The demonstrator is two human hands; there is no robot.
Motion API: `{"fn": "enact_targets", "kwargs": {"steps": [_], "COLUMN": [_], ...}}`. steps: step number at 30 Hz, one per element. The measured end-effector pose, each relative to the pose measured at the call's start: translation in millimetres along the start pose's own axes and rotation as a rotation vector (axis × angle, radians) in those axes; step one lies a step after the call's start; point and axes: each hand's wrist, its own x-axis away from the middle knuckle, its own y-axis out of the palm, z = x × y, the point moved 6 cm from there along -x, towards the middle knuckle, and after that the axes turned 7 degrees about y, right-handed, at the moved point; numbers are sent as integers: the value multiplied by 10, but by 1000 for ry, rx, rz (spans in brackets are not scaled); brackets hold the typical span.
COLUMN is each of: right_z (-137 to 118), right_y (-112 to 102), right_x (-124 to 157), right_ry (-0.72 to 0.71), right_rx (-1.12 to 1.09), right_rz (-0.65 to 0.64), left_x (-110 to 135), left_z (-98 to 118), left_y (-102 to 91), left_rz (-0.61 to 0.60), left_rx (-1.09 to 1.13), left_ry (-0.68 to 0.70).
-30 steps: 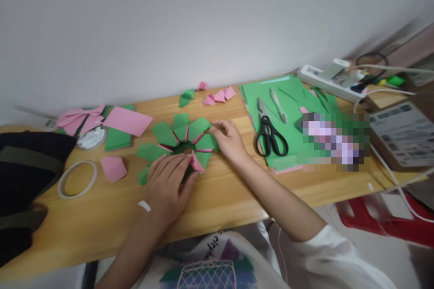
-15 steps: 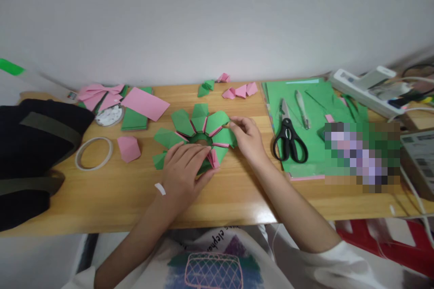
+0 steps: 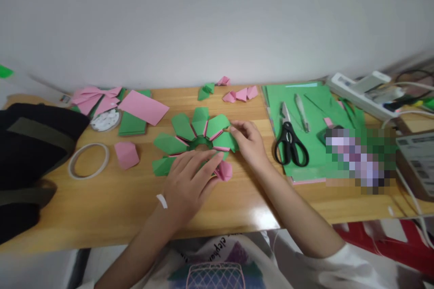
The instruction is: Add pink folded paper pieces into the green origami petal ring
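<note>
A ring-shaped paper flower [image 3: 182, 126], made of folded green petals with pink edges between them, lies on the table in front of me. My left hand [image 3: 188, 180] covers its near side, fingers laid over the ring and thumb underneath. Between that thumb and the fingers sits a folded pink paper piece [image 3: 225, 171], fanned out toward the right. At the flower's right, my right hand [image 3: 250, 144] pinches the outer end of a green petal [image 3: 219, 123] between thumb and curled fingers. The part of the ring beneath my left hand is hidden.
Scissors [image 3: 288, 137] and a pen-like cutter [image 3: 302, 112] rest on green sheets [image 3: 318, 153] at right. A tape roll [image 3: 71, 168], a pink folded piece [image 3: 126, 155] and pink paper [image 3: 145, 107] lie left. A power strip [image 3: 361, 97] stands back right.
My left hand has shifted slightly right and toward me, and the pink piece at its thumb now spreads further out. My right hand keeps its pinch. The view has tilted a little.
</note>
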Motion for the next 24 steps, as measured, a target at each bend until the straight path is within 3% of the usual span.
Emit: {"fn": "enact_targets", "kwargs": {"steps": [12,18,24], "right_z": [-46,-42,-66], "right_y": [10,19,23], "right_x": [3,4,10], "right_ry": [-1,6,4], "right_rx": [75,88,97], "right_rz": [22,26,36], "left_x": [-365,-509,-596], "left_z": [-47,-101,-110], "left_y": [-70,11,108], "left_rz": [-219,-231,-353], "left_rx": [-121,167,325], "left_ry": [418,588,612]}}
